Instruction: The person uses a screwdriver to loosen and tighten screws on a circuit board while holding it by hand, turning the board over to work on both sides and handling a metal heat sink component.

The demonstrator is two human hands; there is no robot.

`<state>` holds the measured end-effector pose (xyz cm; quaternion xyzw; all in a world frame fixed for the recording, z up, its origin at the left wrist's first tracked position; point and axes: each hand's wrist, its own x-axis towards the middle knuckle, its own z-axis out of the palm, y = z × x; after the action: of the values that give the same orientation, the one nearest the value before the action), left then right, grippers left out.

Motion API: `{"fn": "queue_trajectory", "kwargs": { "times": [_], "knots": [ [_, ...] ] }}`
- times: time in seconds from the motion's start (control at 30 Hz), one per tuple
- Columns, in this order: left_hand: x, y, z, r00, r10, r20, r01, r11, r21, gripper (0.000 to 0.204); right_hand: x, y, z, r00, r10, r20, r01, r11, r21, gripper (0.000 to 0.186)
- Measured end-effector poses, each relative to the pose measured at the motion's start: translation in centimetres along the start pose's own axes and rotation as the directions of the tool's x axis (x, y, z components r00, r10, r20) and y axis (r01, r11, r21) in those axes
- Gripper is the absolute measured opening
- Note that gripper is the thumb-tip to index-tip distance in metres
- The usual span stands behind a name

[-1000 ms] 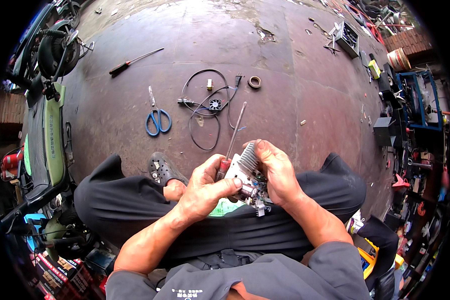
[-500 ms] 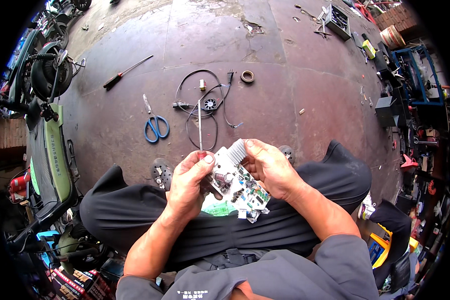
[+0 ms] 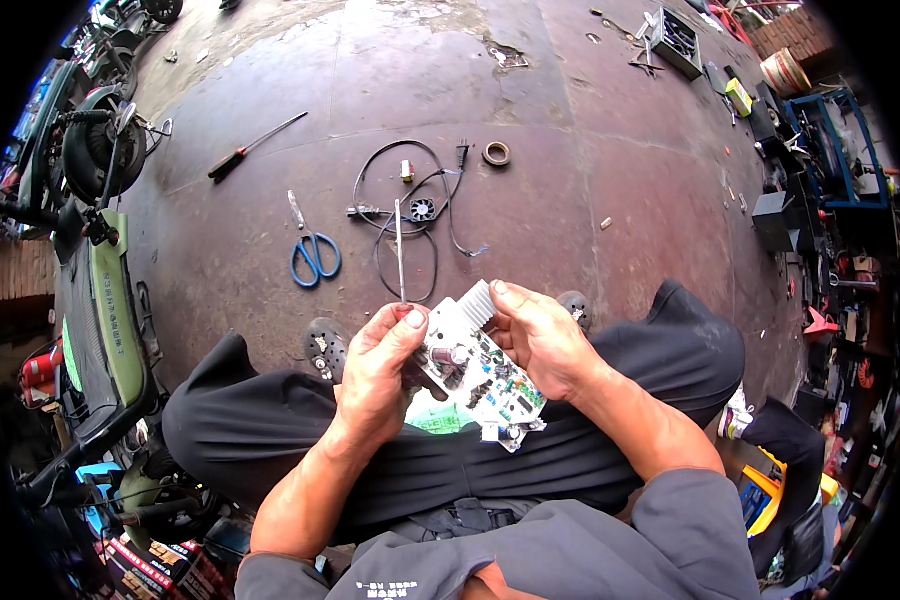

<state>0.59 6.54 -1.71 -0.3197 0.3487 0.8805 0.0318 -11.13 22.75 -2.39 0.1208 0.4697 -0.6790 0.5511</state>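
Between my hands, above my lap, is a circuit board (image 3: 505, 393) crowded with small components, with a ribbed grey heat sink (image 3: 477, 303) at its upper corner. My left hand (image 3: 378, 352) is closed round a screwdriver (image 3: 401, 250) and pinches the board's left edge with the thumb on top. The screwdriver's shaft points away from me; its red handle is mostly hidden in the palm. At the other side my right hand (image 3: 542, 338) grips the board by the heat sink, thumb and forefinger against it. Its other fingers are partly hidden behind the board.
On the floor ahead lie blue-handled scissors (image 3: 316, 262), a second screwdriver (image 3: 232, 162), a black power cord (image 3: 437, 262), a small fan (image 3: 423, 209), a small transformer (image 3: 407, 171) and a tape roll (image 3: 496, 153). Scooters (image 3: 100, 150) stand left; tools and a blue rack (image 3: 820, 190) stand right.
The circuit board's near end has shifted slightly lower and to the right. Both hands keep their hold, and the screwdriver stays in the left hand.
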Motion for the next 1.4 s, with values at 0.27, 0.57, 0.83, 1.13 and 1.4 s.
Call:
{"fn": "queue_trajectory", "kwargs": {
  "times": [0.27,0.57,0.83,1.13,1.4],
  "knots": [
    [-0.09,0.08,-0.03,0.999,0.013,0.032,-0.014,1.000,0.006,0.027,0.19,0.33,-0.21,0.999,-0.041,0.013,0.041,0.999,0.006,0.032],
    [-0.16,0.12,0.21,0.996,0.052,0.075,-0.051,0.999,-0.016,0.023,0.05,0.32,-0.16,0.996,-0.084,-0.012,0.085,0.996,0.027,0.031],
    [-0.30,0.33,0.31,0.995,0.075,0.069,-0.079,0.995,0.068,0.029,-0.12,0.12,0.16,0.993,-0.113,0.031,0.110,0.990,0.088,0.036],
    [0.05,-0.38,-0.12,0.992,0.122,0.013,-0.123,0.991,0.057,0.040,-0.32,0.09,0.27,0.994,-0.096,0.048,0.091,0.991,0.096,0.037],
    [-0.15,-0.13,0.11,0.994,0.105,0.037,-0.106,0.994,0.030,0.049,-0.16,0.47,0.02,0.992,-0.118,0.047,0.116,0.992,0.044,0.041]
  ]
}}
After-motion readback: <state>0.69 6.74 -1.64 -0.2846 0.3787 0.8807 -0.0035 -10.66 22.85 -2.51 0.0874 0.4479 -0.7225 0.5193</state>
